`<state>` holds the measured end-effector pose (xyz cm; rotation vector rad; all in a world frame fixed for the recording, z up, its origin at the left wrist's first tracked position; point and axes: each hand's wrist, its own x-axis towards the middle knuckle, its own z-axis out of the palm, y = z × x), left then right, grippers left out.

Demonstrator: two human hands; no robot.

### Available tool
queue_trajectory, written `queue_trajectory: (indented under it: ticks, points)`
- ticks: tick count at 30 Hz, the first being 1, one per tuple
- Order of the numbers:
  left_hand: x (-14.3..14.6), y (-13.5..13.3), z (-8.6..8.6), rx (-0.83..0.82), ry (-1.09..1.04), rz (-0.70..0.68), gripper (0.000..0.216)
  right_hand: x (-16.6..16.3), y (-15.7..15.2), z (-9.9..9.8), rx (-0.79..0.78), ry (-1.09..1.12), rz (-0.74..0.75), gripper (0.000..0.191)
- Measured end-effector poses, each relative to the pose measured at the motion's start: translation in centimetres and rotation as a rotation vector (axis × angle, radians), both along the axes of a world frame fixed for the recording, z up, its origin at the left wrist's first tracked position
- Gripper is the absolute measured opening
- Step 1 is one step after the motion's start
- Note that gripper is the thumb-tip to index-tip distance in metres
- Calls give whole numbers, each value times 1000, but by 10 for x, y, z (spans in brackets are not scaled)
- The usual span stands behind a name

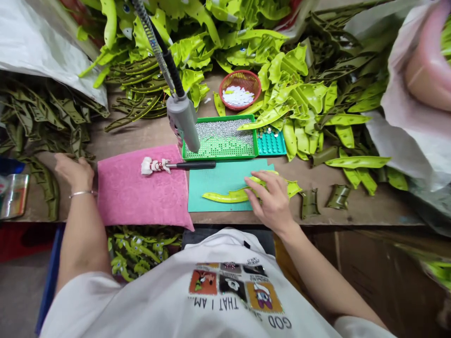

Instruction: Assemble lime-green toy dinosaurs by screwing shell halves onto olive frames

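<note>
My right hand (269, 199) rests fingers-down on a bright green plastic shell piece (225, 196) that lies on a teal mat (220, 180). My left hand (74, 170) reaches left to a pile of dark olive plastic pieces (42, 126) and touches one; whether it grips it is hidden. Between my hands a pink towel (141, 188) carries a black-handled tool (190, 165) with a white wrapped tip. A hanging grey electric screwdriver (185, 121) dangles over a green tray of small screws (221, 138).
A red basket (240, 89) with white bits sits behind the tray, beside a small teal tray (271, 142). Heaps of bright green pieces (299, 94) cover the bench's back and right. Two olive pieces (324, 199) lie near the front edge. White bags flank both sides.
</note>
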<state>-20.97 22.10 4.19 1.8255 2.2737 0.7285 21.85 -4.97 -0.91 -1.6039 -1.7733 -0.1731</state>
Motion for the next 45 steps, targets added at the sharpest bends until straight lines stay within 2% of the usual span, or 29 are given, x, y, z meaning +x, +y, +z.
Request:
queue_trajectory:
  ticks: [3, 5, 8, 10, 13, 16, 19, 22, 24, 27, 29, 32, 35, 37, 39, 41, 45]
  points:
    - [10, -45, -3, 64, 89, 222, 45, 16, -5, 0, 22, 23, -68, 36]
    - [18, -82, -8, 98, 45, 226, 41, 23, -6, -1, 20, 35, -95, 35]
    - [27, -136, -14, 147, -172, 220, 33, 32, -6, -2, 22, 30, -124, 32]
    - [28, -166, -12, 204, -333, 237, 32, 37, -5, -2, 45, 34, -135, 30]
    - [23, -204, 3, 267, -586, 162, 32, 40, -4, 1, 90, 97, -144, 28]
    - [20, -225, 19, 86, -725, -37, 21, 36, -4, 6, 46, 322, -183, 19]
    - [30, -224, 22, -93, -785, -281, 8, 29, -6, 15, -247, 800, -150, 27]
    - [52, -199, 11, -194, -745, -621, 4, 26, -12, 26, -558, 1220, -2, 45]
    - [71, -176, 3, -207, -664, -786, 2, 28, -17, 31, -636, 1310, 34, 47]
    - [106, -153, -6, -158, -408, -919, 10, 32, -19, 31, -616, 1319, -46, 46]
    - [136, -152, -12, -61, -155, -982, 17, 32, -17, 25, -608, 1337, -90, 47]
    - [186, -170, -24, 85, 174, -1107, 35, 28, -12, 11, -640, 1367, -101, 53]
    - [224, -188, -39, 92, 289, -1287, 45, 23, -12, 0, -603, 1257, -139, 52]
    - [235, -191, -46, 78, 311, -1335, 46, 23, -17, -3, -472, 1000, -196, 41]
    - [237, -188, -48, 67, 338, -1346, 47, 25, -24, -4, -272, 661, -259, 29]
    - [235, -183, -46, 49, 366, -1364, 47, 27, -29, -7, -106, 388, -280, 25]
    - [235, -176, -38, -4, 404, -1408, 47, 24, -35, -20, 2, 186, -203, 33]
